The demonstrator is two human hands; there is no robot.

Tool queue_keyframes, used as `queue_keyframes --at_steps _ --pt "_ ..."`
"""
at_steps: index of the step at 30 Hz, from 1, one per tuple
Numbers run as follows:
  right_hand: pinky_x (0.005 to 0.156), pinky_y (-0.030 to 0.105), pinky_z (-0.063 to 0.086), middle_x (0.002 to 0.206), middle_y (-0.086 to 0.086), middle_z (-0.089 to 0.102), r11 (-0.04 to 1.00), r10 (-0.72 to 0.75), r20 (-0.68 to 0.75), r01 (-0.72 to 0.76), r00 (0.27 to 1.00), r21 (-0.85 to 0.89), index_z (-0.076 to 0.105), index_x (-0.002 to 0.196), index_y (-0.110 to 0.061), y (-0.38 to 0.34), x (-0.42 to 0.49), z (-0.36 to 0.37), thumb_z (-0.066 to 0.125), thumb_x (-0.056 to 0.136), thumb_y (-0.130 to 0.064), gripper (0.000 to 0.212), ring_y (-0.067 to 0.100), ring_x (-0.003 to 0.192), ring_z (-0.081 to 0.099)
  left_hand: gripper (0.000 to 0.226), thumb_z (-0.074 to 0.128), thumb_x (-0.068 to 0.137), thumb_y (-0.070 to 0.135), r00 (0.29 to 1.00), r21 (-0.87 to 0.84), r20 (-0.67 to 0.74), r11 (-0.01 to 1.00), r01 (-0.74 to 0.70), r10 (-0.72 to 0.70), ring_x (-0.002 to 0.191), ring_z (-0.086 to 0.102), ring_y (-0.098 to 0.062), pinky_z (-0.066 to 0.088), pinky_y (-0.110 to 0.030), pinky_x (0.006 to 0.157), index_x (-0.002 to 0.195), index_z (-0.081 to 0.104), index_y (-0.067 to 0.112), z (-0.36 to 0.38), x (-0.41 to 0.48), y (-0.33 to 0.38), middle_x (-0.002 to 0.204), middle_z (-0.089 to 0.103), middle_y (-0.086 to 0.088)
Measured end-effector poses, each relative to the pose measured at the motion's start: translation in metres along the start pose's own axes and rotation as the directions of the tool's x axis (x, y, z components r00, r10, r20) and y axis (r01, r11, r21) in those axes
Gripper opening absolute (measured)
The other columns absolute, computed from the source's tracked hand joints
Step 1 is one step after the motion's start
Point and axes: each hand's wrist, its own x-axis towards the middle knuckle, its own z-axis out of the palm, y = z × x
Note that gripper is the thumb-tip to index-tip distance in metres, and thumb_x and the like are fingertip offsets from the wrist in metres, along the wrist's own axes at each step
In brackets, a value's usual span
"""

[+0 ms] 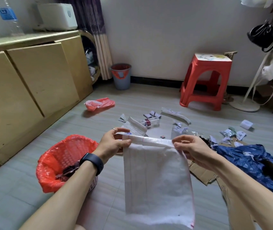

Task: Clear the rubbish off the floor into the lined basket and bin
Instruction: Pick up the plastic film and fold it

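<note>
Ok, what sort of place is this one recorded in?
Most likely a room in a home: a low cabinet along the wall, a red plastic stool, and a black handbag hanging up.

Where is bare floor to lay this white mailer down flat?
Bare floor lies between the lined basket and the cabinet, and farther off between the red bag and the red stool. Right of the mailer it is crowded: cardboard, a blue bag, paper scraps.

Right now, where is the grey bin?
In the head view, the bin stands at the far wall, left of centre, beside the curtain, with the red stool further right.
</note>
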Motion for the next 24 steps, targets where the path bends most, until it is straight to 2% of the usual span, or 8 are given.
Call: queue_keyframes --at_steps 2,4,6,9,14,19,22,24 --pt "0.074 0.032 0.061 0.109 0.013 0.068 1.000 0.004 -0.043 -0.002 0.999 0.030 0.066 0.116 -0.013 -0.001 0.001 0.000 0.077 0.081 -0.005 0.036 0.020 0.091 0.074 0.038 0.069 0.081 -0.011 0.999 0.010 -0.017 0.999 -0.040 0.040 0.071 0.064 -0.015 0.055 -0.024 0.058 0.112 0.066 0.011 0.000 0.000 0.000 0.090 0.069 -0.009" --pt "0.073 0.030 0.061 0.110 0.015 0.070 0.995 0.003 -0.045 0.001 0.999 0.099 0.066 0.115 -0.010 -0.004 0.000 0.001 0.081 0.077 -0.013 0.041 0.024 0.095 0.073 0.030 0.068 0.081 -0.012 0.997 0.045 -0.035 0.996 -0.074 0.075 0.068 0.063 -0.011 0.053 -0.019 0.057 0.103 0.072 0.008 0.000 0.002 0.000 0.084 0.070 -0.007" --pt "0.067 0.029 0.060 0.105 0.014 0.074 0.995 -0.007 -0.046 0.011 0.999 0.100 0.072 0.109 -0.010 -0.006 -0.002 0.003 0.081 0.077 -0.025 0.037 0.028 0.089 0.074 0.023 0.069 0.080 -0.012 0.995 0.054 -0.054 0.995 -0.086 0.089 0.064 0.064 -0.007 0.051 -0.016 0.057 0.090 0.075 0.008 -0.001 0.002 0.000 0.076 0.072 -0.002" --pt "0.055 0.030 0.058 0.086 0.009 0.076 1.000 -0.014 -0.048 0.015 0.999 0.024 0.072 0.103 -0.023 -0.004 -0.004 0.005 0.076 0.081 -0.034 0.025 0.023 0.067 0.070 0.020 0.070 0.082 -0.007 0.995 0.054 -0.045 0.995 -0.083 0.086 0.064 0.066 -0.005 0.051 -0.015 0.058 0.083 0.076 0.012 -0.005 0.002 -0.004 0.073 0.074 0.002" --pt "0.051 0.026 0.055 0.089 0.009 0.071 0.968 0.021 0.059 -0.035 0.998 0.248 0.073 0.102 -0.019 -0.002 0.001 0.003 0.074 0.080 -0.016 0.023 0.018 0.064 0.064 0.025 0.064 0.090 0.006 0.997 0.016 0.058 0.999 0.052 -0.053 0.068 0.070 -0.024 0.059 -0.034 0.062 0.079 0.076 0.024 -0.013 0.000 -0.008 0.078 0.072 -0.005" --pt "0.054 0.024 0.053 0.094 0.013 0.064 0.943 0.080 0.081 -0.102 0.993 0.318 0.069 0.103 -0.006 0.000 0.004 0.005 0.063 0.085 -0.004 0.019 0.018 0.071 0.061 0.023 0.069 0.071 0.019 0.982 -0.002 0.147 0.993 0.120 -0.118 0.081 0.071 -0.024 0.057 -0.038 0.079 0.092 0.079 0.016 -0.020 0.000 0.000 0.093 0.075 -0.006" --pt "0.060 0.029 0.058 0.106 0.018 0.064 0.957 0.105 0.070 -0.120 0.992 0.264 0.068 0.109 -0.004 -0.002 0.002 0.009 0.068 0.086 -0.016 0.026 0.023 0.078 0.066 0.013 0.078 0.079 0.010 0.995 0.014 0.089 0.999 0.049 -0.050 0.076 0.070 -0.021 0.059 -0.037 0.073 0.092 0.075 0.012 -0.012 -0.002 -0.003 0.093 0.072 -0.008" --pt "0.064 0.030 0.060 0.114 0.021 0.064 0.970 0.091 0.029 -0.095 0.995 0.226 0.063 0.116 -0.004 -0.003 0.002 0.011 0.072 0.081 -0.010 0.037 0.025 0.083 0.069 0.022 0.076 0.078 -0.002 1.000 0.010 -0.024 1.000 -0.016 0.017 0.073 0.068 -0.019 0.059 -0.036 0.066 0.092 0.069 0.014 -0.008 -0.001 -0.002 0.094 0.068 -0.007"
